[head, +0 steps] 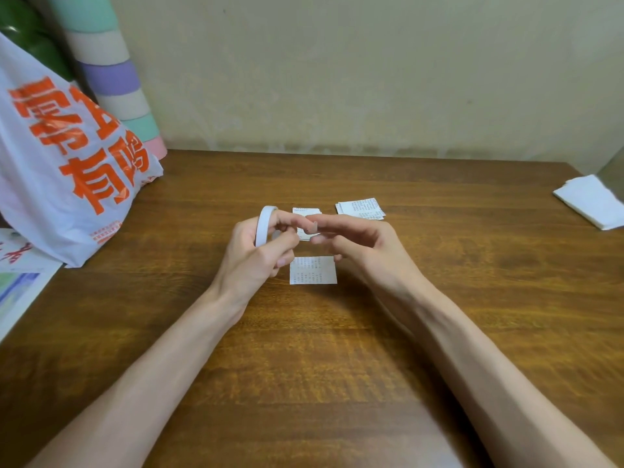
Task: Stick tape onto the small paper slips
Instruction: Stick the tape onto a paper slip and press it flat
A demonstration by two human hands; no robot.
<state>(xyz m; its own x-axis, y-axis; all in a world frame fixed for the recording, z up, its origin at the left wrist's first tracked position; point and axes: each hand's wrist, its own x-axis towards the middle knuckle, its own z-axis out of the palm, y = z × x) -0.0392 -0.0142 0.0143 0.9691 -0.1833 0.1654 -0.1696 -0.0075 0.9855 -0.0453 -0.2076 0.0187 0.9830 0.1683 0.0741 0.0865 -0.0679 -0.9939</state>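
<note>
My left hand [256, 251] grips a white tape roll [264, 224], held upright above the wooden table [337, 366]. My right hand [354, 239] reaches toward the roll with its fingers extended, and its fingertips meet the left fingertips at the tape's loose end; whether it pinches the tape I cannot tell. One printed paper slip [313, 270] lies flat on the table just below both hands. A second slip [305, 212] lies behind the fingers, partly hidden. A small pile of slips [361, 207] sits further back to the right.
A white plastic bag with orange lettering [64, 170] stands at the left, with a striped pastel roll [114, 79] behind it. Printed papers [20, 288] lie at the left edge. A folded white tissue [594, 202] rests at the far right. A wall borders the table's back.
</note>
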